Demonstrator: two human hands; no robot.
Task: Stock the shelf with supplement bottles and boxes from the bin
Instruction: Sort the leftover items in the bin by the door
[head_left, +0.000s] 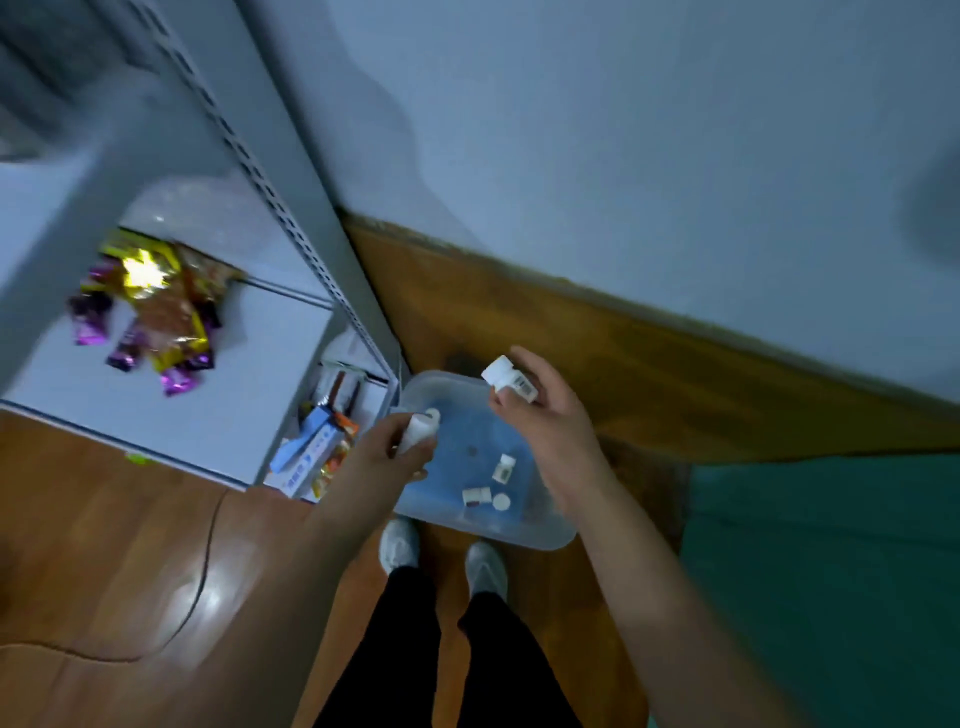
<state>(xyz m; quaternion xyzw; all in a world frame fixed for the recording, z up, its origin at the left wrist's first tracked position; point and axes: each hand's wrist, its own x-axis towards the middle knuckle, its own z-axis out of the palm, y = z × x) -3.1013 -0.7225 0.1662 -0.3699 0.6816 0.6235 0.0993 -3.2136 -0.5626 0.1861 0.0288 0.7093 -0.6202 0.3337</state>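
On the left, a grey metal shelf (291, 332) carries a heap of shiny purple and gold snack packets (150, 312), with several boxes (311, 452) on the level beneath. The left hand (384, 457) has its grip closed round one white bottle (418, 428), and the right hand (545, 415) clamps a second bottle (511, 382), both above a clear plastic bin (519, 535) on the wooden floor (104, 545). Three small white bottles (488, 491) remain inside the bin, just ahead of two grey shoes (441, 556).

Five white bottles (509, 378), one clear bin (441, 382), two hands (550, 431).
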